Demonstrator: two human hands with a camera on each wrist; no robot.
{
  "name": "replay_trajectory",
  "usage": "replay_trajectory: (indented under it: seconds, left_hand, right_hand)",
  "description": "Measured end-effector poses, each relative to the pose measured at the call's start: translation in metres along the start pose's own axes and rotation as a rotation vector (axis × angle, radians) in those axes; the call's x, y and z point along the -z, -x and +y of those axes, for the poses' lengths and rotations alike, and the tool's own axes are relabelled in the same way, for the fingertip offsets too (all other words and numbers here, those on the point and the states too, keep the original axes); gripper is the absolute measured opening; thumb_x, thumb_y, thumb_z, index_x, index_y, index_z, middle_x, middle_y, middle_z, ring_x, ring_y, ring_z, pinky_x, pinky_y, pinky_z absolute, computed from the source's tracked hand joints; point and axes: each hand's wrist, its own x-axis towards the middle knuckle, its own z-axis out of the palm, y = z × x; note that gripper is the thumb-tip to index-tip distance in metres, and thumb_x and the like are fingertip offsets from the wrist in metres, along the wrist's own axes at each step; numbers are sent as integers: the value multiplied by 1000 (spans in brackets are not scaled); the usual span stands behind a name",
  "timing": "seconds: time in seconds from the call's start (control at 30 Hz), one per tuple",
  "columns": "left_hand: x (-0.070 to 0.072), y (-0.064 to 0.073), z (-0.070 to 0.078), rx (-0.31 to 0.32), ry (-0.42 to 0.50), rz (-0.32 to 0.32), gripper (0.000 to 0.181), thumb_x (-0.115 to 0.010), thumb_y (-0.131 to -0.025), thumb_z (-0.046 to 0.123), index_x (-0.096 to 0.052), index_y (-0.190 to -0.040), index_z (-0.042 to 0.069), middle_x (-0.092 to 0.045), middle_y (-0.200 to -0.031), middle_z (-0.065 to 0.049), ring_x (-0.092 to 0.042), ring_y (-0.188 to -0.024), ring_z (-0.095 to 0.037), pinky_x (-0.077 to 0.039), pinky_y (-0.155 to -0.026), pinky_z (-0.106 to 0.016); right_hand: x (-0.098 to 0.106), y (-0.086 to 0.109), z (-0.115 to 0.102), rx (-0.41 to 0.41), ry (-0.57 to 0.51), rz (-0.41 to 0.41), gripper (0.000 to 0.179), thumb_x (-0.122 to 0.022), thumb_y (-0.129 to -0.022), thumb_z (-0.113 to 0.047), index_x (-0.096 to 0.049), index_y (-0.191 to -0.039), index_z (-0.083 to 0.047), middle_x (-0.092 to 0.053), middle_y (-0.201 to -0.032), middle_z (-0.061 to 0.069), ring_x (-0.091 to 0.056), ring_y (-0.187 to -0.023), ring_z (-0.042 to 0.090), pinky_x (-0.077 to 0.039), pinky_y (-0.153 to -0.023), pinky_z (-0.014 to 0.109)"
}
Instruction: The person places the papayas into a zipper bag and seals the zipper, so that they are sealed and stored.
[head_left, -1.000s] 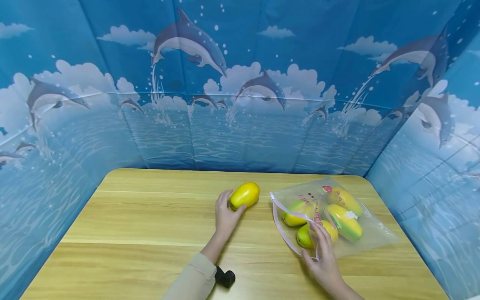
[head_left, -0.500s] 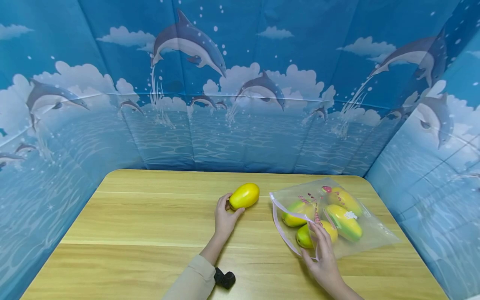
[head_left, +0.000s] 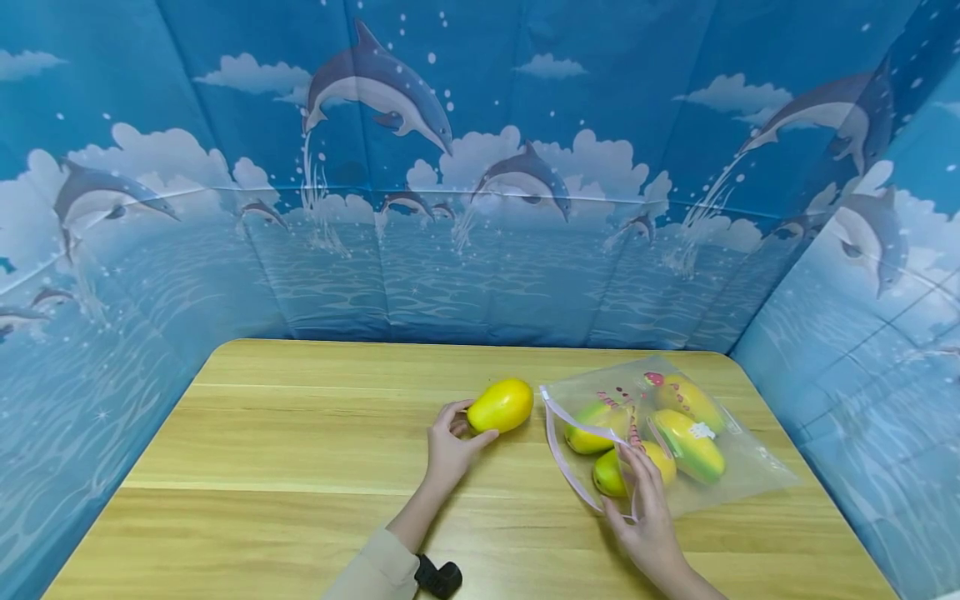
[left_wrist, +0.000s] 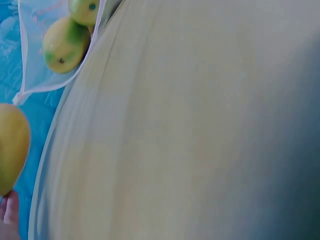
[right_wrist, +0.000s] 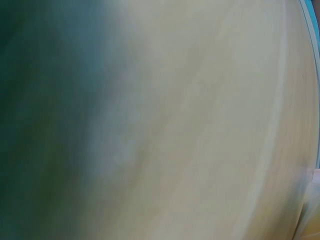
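Yellow fruit [head_left: 501,406] is just right of centre in the head view; our left hand [head_left: 450,450] grasps its left end, while our right hand [head_left: 648,525], lower right, pinches the rim of the clear bag [head_left: 750,479] holding four more fruits [head_left: 686,446]. We'd do well to spread that mouth wide before sliding anything through. Left wrist view: fruit at the left edge, fingers touching its lower end. Right wrist view: mostly blurred surface [right_wrist: 215,120], no fingers we can read.
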Motion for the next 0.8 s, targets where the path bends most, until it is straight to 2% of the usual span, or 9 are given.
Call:
replay_trajectory:
  seconds: [0.1,0.17,0.33,0.57,0.7,0.8]
  left_hand:
    - [1,8,4,8,-11,-99,49,-79,-67,1,-57,-110,-6,-57,-108,-17,-55,-96,-30,-52,-83,-39]
    - [1,12,4,-10,-26,-157,48,-79,-67,2,-58,-109,-5,-57,-107,-17,-55,-96,-31,-52,-83,-40]
    - [-6,19,9,-31,-31,-268,48,-79,-66,1,-58,-108,-6,-57,-108,-17,-54,-96,-32,-52,-83,-40]
    - [-20,23,11,-38,-51,-308,47,-79,-65,-1,-58,-106,-7,-58,-105,-18,-55,-93,-31,-53,-80,-38]
    - [-30,22,11,-44,-62,-315,47,-79,-65,0,-58,-107,-7,-58,-105,-17,-55,-93,-31,-54,-80,-36]
    - [-40,20,4,-52,-63,-316,47,-80,-65,0,-58,-107,-5,-58,-105,-16,-55,-92,-29,-54,-78,-33]
  right_hand:
    - [0,0,0,-1,-3,0,64,-60,-77,-7,-32,-127,21,-31,-127,38,-35,-126,20,-34,-102,18]
    - [1,0,0,-4,-8,-1,65,-61,-73,0,-32,-127,22,-30,-127,39,-34,-127,20,-33,-102,18]
    - [1,1,-1,-23,-19,-2,73,-61,-62,12,-31,-128,21,-29,-128,38,-34,-127,20,-34,-102,18]
    - [1,-1,-2,-27,-33,-5,72,-60,-63,10,-31,-128,20,-29,-128,39,-35,-126,18,-34,-102,19]
    - [1,0,-1,-25,-30,-2,76,-60,-57,15,-31,-128,21,-29,-128,39,-35,-126,19,-34,-102,20]
    - [2,1,0,-27,-20,0,80,-60,-53,19,-32,-128,20,-29,-128,38,-35,-126,20,-34,-102,20]
